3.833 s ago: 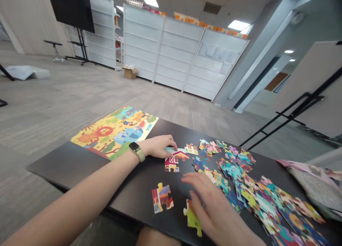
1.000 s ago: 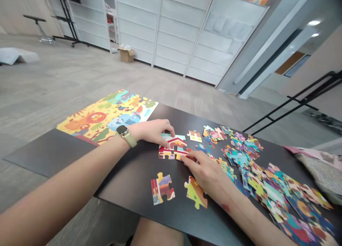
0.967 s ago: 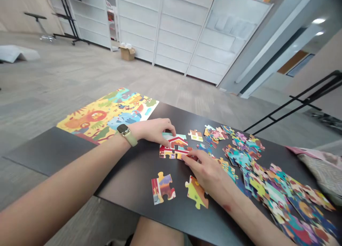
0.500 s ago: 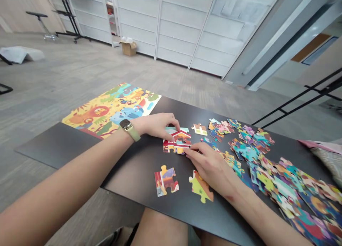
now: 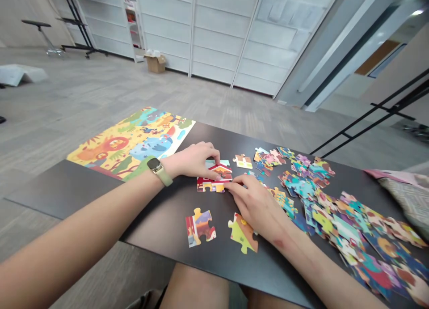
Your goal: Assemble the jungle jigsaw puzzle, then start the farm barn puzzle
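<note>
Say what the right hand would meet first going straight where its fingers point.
Probably the flat red-and-yellow jigsaw section, seemingly touching the right hand; then perhaps the left hand, though depth is unclear.

- The right hand point(image 5: 258, 201) is down from its spread hover, its fingers at the barn section's point(image 5: 221, 169) 4 o'clock edge.
- A lower-wall piece point(image 5: 220, 188) now sits at the section's 5 o'clock; the dark gap beside it no longer shows.
- The left thumb point(image 5: 212, 174) reaches farther toward 3 o'clock.
- The green piece point(image 5: 241, 234) shows more fully.

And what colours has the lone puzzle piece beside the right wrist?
This puzzle piece: mainly lime green and brownish orange, clearest in the head view.
</note>
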Demonstrator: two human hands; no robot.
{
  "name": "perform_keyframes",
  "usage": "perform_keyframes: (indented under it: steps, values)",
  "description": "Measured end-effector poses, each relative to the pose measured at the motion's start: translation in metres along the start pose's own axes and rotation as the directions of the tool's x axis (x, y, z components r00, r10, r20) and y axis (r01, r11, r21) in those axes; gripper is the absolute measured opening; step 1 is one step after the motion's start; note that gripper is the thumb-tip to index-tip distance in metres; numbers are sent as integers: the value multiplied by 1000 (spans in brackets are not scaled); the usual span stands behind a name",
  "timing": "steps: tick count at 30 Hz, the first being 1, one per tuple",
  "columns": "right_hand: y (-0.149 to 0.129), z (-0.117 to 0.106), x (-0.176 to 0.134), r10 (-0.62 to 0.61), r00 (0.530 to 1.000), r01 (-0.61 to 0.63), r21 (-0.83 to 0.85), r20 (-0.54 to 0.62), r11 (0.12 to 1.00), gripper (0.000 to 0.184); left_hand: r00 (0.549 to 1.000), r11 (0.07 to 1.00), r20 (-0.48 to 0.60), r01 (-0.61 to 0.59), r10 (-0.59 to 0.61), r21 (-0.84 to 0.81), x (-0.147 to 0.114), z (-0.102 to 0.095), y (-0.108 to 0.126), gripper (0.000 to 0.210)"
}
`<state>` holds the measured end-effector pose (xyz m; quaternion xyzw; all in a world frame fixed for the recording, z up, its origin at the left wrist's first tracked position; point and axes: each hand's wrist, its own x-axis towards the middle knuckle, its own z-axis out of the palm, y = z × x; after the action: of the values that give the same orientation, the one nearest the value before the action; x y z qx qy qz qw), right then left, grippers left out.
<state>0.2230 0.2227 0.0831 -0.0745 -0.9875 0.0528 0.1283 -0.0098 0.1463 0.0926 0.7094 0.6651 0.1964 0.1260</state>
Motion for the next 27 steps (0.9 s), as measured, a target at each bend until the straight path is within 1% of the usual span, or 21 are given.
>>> perform_keyframes:
  steps: [7,15,19,22,23,25,27]
  values:
    - [2,0,0,18,999,-18,-9,-32,1000,29,998,998,-6,-64,64,-13,3,2,-2,36]
    - [3,-2,0,30,999,-29,9,-34,1000,20,997,995,-32,-78,76,-61,5,7,-7,37]
    - [2,-2,1,32,999,-32,7,-39,999,23,997,993,-13,-73,72,-97,6,6,-9,33]
    - [3,-1,1,26,999,-25,27,-42,999,28,997,988,11,-68,70,-136,6,5,-10,41]
    - [4,-1,1,25,999,-24,36,-38,999,30,997,988,11,-73,76,-135,6,5,-10,41]
    - [4,-2,1,32,999,-30,53,-35,998,32,996,990,1,-90,91,-106,6,5,-9,32]
    - [0,-6,0,31,998,-28,73,-45,997,28,996,994,-13,-86,85,-73,5,6,-8,31]
